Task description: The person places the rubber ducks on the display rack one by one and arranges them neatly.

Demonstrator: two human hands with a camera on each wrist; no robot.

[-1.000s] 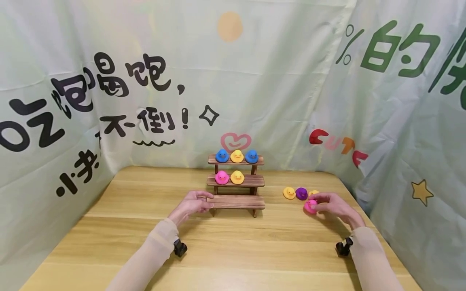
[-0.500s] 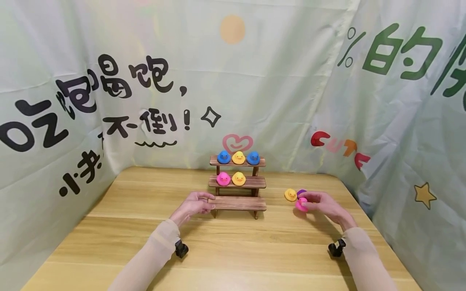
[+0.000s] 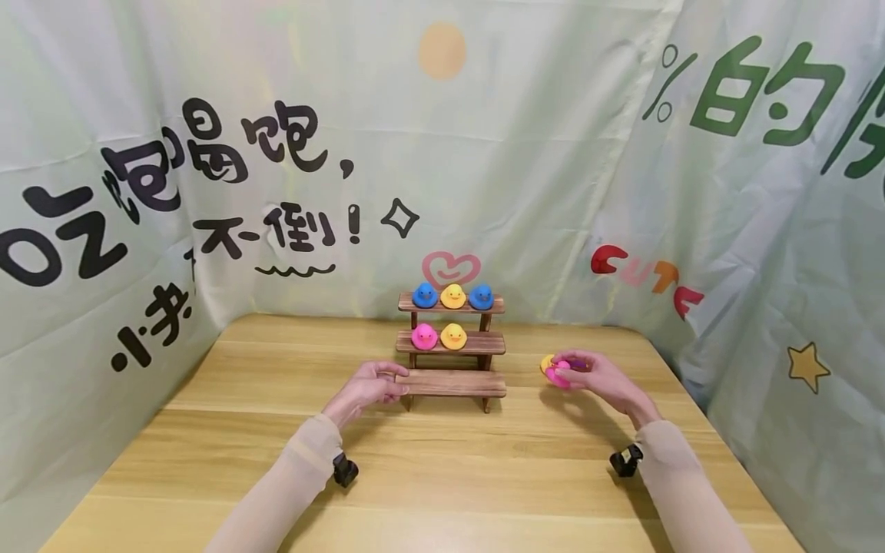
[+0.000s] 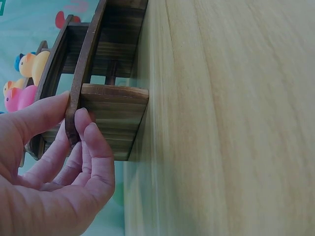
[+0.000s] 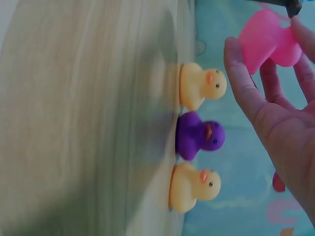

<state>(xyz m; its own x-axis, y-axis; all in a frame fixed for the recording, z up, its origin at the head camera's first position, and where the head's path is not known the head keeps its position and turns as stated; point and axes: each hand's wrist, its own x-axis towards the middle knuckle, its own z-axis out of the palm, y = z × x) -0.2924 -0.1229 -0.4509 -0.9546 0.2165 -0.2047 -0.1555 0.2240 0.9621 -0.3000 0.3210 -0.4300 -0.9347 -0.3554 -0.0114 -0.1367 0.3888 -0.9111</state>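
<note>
My right hand (image 3: 600, 379) pinches a pink rubber duck (image 5: 268, 42) between thumb and fingertips, lifted above the table. Behind it, two yellow ducks and a purple duck (image 5: 197, 136) sit in a row, mostly covered by the hand in the head view. With thumb and fingers, my left hand (image 3: 366, 392) grips the left end of the lowest step of a small three-tier wooden stand (image 3: 452, 382). On the top tier sit a blue duck (image 3: 425, 296), a yellow duck (image 3: 453, 296) and another blue duck (image 3: 481, 297). The middle tier bears a pink duck (image 3: 425, 336) and a yellow duck (image 3: 454, 336).
The stand is on a wooden table (image 3: 442, 468) near its back edge. A printed fabric curtain (image 3: 525, 153) hangs behind and along both sides. Each wrist wears a small black camera, such as the right one (image 3: 626, 461).
My right hand has lifted the pink duck and carried it leftward, in front of the row of ducks. The left hand keeps its hold on the stand.
</note>
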